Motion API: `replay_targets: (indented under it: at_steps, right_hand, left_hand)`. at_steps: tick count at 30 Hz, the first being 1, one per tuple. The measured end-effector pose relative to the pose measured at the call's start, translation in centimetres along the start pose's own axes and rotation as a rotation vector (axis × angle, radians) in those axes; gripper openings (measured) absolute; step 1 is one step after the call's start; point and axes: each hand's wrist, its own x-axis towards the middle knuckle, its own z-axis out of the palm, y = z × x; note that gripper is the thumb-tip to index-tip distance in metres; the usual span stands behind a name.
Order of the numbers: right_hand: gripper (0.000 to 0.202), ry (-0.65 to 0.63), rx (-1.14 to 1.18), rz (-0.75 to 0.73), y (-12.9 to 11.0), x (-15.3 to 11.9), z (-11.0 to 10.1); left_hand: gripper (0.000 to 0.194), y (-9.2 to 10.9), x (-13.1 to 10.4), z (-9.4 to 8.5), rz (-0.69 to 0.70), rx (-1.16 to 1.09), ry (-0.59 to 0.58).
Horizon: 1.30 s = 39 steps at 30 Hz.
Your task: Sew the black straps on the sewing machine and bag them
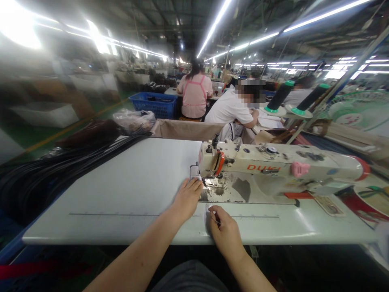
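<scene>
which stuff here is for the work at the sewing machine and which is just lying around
Likely in use:
- sewing machine, left hand beside its needle area
- white tabletop, right hand over its front, grip unclear
- black thread spools

Likely lying about:
- blue basket
- plastic bag
- black strips, untouched, perhaps material

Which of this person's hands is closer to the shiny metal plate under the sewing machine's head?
Left. The left hand has its fingertips just to the left of the metal plate; the right hand is farther off, nearer the front edge of the table.
</scene>
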Motion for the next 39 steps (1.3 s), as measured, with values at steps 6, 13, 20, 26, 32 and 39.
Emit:
replay_targets:
  at_steps: [6, 13, 20, 26, 32, 39]
  right_hand:
    - [0.018, 0.004, -0.011, -0.002, 0.0, -0.1, 0.0]
    - [0.017, 0.045, -0.014, -0.031, 0.0, -0.3, 0.2]
    - [0.017, 0.080, -0.034, -0.068, -0.1, -0.5, 0.2]
    - [0.018, 0.073, -0.066, -0.065, -0.2, -0.6, 0.2]
    - [0.019, 0.066, -0.085, -0.069, -0.2, -0.7, 0.3]
    - [0.019, 0.089, -0.128, -0.104, -0.5, -0.6, 0.3]
  left_hand:
    - [0.052, -0.6, 0.2, 0.3, -0.013, -0.069, -0.006]
    - [0.031, -3.8, 3.7, 0.4, -0.030, -0.269, 0.067]
    - [0.032, -5.9, 8.1, 1.5, 0.036, -0.286, 0.051]
    - [0.032, -6.3, 9.2, 1.5, 0.072, -0.283, 0.052]
    - [0.036, -6.1, 8.5, 1.2, 0.037, -0.262, 0.069]
    - [0.013, -6.5, 6.2, 0.6, -0.020, -0.275, 0.094]
